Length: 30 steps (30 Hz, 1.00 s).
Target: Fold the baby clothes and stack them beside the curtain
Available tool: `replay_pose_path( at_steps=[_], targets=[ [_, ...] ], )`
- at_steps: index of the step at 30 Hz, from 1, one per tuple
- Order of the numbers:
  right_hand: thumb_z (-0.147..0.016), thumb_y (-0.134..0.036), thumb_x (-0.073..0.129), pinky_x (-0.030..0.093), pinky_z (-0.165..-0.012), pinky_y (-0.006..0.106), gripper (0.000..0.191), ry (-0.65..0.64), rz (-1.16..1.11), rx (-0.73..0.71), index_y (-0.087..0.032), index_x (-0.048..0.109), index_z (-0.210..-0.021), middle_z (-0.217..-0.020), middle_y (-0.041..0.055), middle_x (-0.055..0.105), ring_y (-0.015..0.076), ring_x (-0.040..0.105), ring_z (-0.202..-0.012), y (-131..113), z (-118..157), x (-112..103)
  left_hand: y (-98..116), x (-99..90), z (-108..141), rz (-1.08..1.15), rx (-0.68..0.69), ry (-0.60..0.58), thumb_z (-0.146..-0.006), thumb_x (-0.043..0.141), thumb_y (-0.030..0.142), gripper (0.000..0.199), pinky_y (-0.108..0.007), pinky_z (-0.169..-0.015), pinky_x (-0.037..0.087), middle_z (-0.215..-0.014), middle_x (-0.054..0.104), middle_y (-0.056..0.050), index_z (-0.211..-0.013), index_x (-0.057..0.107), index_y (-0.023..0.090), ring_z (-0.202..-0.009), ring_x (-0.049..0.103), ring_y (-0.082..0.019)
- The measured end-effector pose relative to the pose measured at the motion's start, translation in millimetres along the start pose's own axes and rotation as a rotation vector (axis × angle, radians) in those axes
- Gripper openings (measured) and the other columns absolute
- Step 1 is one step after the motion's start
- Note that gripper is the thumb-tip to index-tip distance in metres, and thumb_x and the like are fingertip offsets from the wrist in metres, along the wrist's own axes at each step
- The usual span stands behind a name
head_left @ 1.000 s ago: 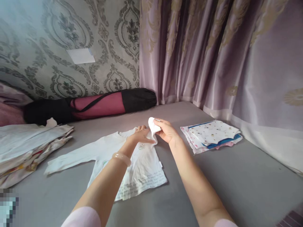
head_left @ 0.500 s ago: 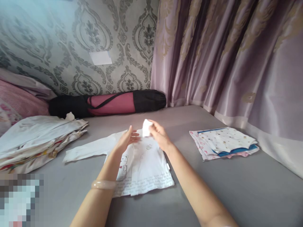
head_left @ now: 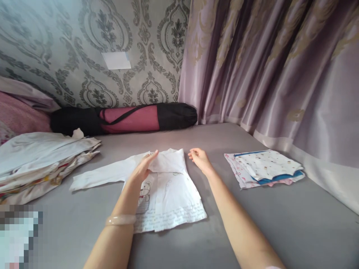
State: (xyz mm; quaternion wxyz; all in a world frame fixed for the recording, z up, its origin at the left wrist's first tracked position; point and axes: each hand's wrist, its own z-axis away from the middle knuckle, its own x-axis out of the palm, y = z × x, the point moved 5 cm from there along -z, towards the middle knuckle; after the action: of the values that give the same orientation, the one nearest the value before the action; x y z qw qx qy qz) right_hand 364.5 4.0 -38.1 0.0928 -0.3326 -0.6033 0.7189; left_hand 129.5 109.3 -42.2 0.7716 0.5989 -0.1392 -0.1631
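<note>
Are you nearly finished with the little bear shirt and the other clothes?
Looks done: the flat stack of clothes at right, and one sleeve, folded across the chest.
In hand: the white bear shirt, with the left hand at it and the right hand empty beside it.
Left: the other sleeve sticks out; perhaps also the rumpled pile at left.

Left pile (head_left: 36, 160) cut off, lower-left object (head_left: 17, 239) pixelated, perhaps flat

The white shirt (head_left: 174, 194) carries a line-drawn bear and rows of grey lettering. The sheet (head_left: 246, 228) is plain grey, the curtain (head_left: 260, 74) mauve with gold motifs, the wallpaper (head_left: 67, 48) grey damask.
</note>
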Motion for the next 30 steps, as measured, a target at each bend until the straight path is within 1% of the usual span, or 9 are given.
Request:
replay_pose_path(
  at_steps=[3, 8, 10, 14, 17, 21, 26, 28, 30],
  targets=[
    [-0.085, -0.024, 0.053, 0.049, -0.078, 0.028, 0.012, -0.111, 0.294, -0.098, -0.02, 0.06, -0.093, -0.088, 0.0037, 0.068, 0.016, 0.065, -0.083, 1.2, 7.4, 7.3, -2.8, 3.4, -1.0, 0.071, 0.013, -0.029, -0.057, 0.075, 0.032, 0.035, -0.025, -0.061, 0.046, -0.077, 0.067, -0.002, -0.087, 0.063, 0.018, -0.069, 0.063, -0.017],
    [-0.071, -0.033, 0.07, 0.044, -0.089, 0.031, 0.053, -0.368, 0.639, -0.227, -0.019, 0.05, -0.118, -0.12, 0.0104, 0.054, 0.023, 0.057, -0.109, -24.3, 47.4, 22.3, -8.0, -6.6, -6.1, 0.082, -0.015, 0.136, -0.054, 0.063, 0.017, 0.019, -0.022, -0.05, 0.041, -0.058, 0.058, 0.003, -0.073, 0.058, 0.018, -0.053, 0.055, -0.013],
    [-0.075, -0.025, 0.065, 0.044, -0.09, 0.032, 0.051, -0.369, 0.754, -0.241, -0.016, 0.046, -0.122, -0.125, 0.0141, 0.049, 0.0253, 0.054, -0.114, -34.5, 61.4, 28.0, -7.3, -6.0, -6.9, 0.143, -0.018, 0.12, -0.055, 0.064, 0.017, 0.021, -0.023, -0.053, 0.043, -0.061, 0.061, 0.001, -0.076, 0.059, 0.017, -0.058, 0.058, -0.015],
    [-0.078, -0.003, 0.046, 0.047, -0.082, 0.035, 0.044, -0.232, 0.956, -0.215, -0.011, 0.047, -0.121, -0.124, 0.0204, 0.048, 0.0275, 0.061, -0.1, -43.2, 74.0, 35.6, -2.4, 1.9, -5.4, 0.317, -0.005, 0.016, -0.058, 0.069, 0.023, 0.026, -0.024, -0.06, 0.048, -0.075, 0.067, -0.004, -0.082, 0.061, 0.017, -0.073, 0.064, -0.018],
    [-0.076, 0.001, 0.044, 0.048, -0.077, 0.035, 0.048, -0.14, 1.001, -0.17, -0.009, 0.049, -0.122, -0.126, 0.0248, 0.048, 0.0286, 0.064, -0.094, -41.9, 73.1, 33.3, -2.9, 4.2, -4.8, 0.284, -0.001, -0.025, -0.06, 0.069, 0.028, 0.027, -0.025, -0.062, 0.049, -0.079, 0.068, -0.004, -0.084, 0.061, 0.019, -0.077, 0.064, -0.019],
    [-0.075, 0.0, 0.05, 0.047, -0.079, 0.036, 0.049, -0.256, 1.01, -0.067, -0.005, 0.052, -0.123, -0.122, 0.0282, 0.054, 0.0325, 0.063, -0.101, -34.0, 66.6, 23.9, -12.6, -2.1, -7.9, 0.095, -0.021, -0.004, -0.053, 0.071, 0.029, 0.036, -0.027, -0.062, 0.047, -0.068, 0.063, -0.001, -0.086, 0.06, 0.018, -0.069, 0.063, -0.018],
    [-0.075, -0.016, 0.062, 0.044, -0.078, 0.032, 0.033, -0.4, 0.978, -0.036, -0.017, 0.064, -0.108, -0.106, 0.0152, 0.068, 0.0279, 0.064, -0.097, -33.2, 51.5, -2.5, -17.6, -10.8, -11.5, -0.041, -0.017, 0.06, -0.05, 0.075, 0.031, 0.045, -0.024, -0.055, 0.043, -0.066, 0.058, 0.002, -0.09, 0.062, 0.017, -0.06, 0.057, -0.014],
    [-0.084, -0.026, 0.057, 0.043, -0.078, 0.03, 0.022, -0.319, 0.914, -0.079, -0.021, 0.066, -0.103, -0.103, 0.0096, 0.07, 0.024, 0.064, -0.094, -37.8, 37.6, -13.6, -16.3, -12.6, -11.4, -0.087, -0.014, 0.086, -0.051, 0.077, 0.037, 0.046, -0.022, -0.051, 0.039, -0.067, 0.056, 0.002, -0.09, 0.062, 0.017, -0.059, 0.055, -0.013],
    [-0.092, -0.026, 0.045, 0.042, -0.081, 0.028, 0.025, -0.191, 0.837, -0.196, -0.021, 0.066, -0.103, -0.107, 0.0078, 0.069, 0.0205, 0.063, -0.096, -45.0, 20.7, -17.8, -15.1, -13.7, -10.8, -0.126, -0.015, 0.106, -0.053, 0.077, 0.043, 0.049, -0.021, -0.049, 0.036, -0.068, 0.056, 0.002, -0.091, 0.063, 0.017, -0.059, 0.054, -0.013]
  ],
)
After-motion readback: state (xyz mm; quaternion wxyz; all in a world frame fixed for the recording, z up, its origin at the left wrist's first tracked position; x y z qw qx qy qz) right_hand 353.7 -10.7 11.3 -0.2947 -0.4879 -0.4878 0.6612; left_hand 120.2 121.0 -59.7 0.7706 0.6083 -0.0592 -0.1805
